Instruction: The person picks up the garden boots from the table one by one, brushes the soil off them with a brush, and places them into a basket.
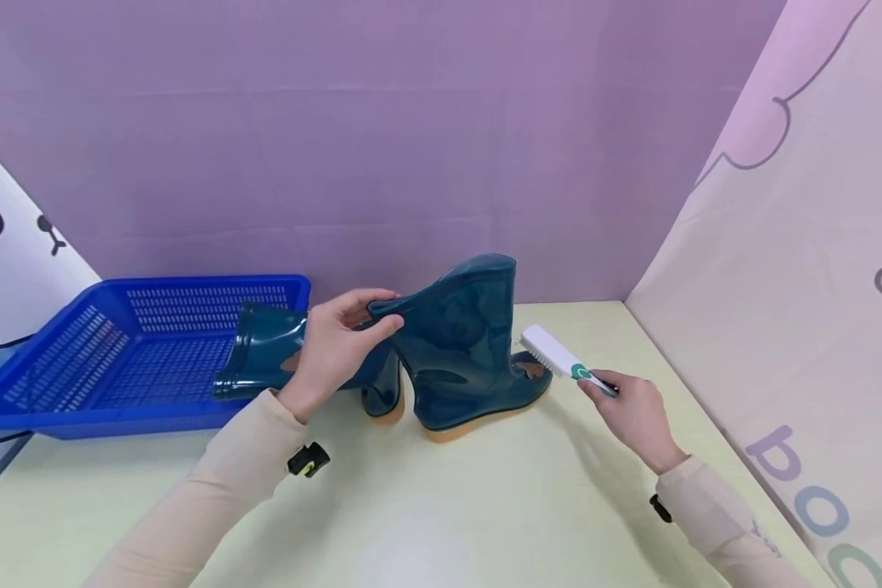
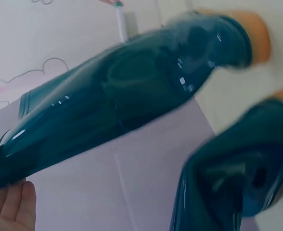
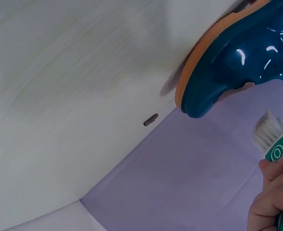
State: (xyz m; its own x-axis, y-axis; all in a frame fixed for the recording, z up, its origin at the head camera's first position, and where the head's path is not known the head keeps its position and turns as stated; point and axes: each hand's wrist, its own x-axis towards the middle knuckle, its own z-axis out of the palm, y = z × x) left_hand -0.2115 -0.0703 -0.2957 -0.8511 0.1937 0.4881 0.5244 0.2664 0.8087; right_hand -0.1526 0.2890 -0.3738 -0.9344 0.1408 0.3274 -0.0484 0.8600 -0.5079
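A dark teal rubber boot (image 1: 463, 343) with an orange-tan sole stands on the table, its toe pointing right. My left hand (image 1: 338, 343) pinches the top edge of its shaft, thumb on the near side; the left wrist view shows fingers (image 2: 26, 202) under that edge. In my right hand (image 1: 635, 416) is a scrub brush (image 1: 554, 351) with a white head and a green and white handle. Its bristles (image 3: 269, 130) face the boot, close to the brown patch (image 1: 532, 367) on the toe. A second boot (image 1: 265, 351) lies behind my left hand, partly hidden by it.
A blue plastic basket (image 1: 169, 286) with slotted walls stands at the left, and the second boot's shaft overlaps its right end. A purple cloth (image 1: 412, 147) hangs behind the pale table (image 1: 441, 514). Printed panels (image 1: 801, 269) close off both sides.
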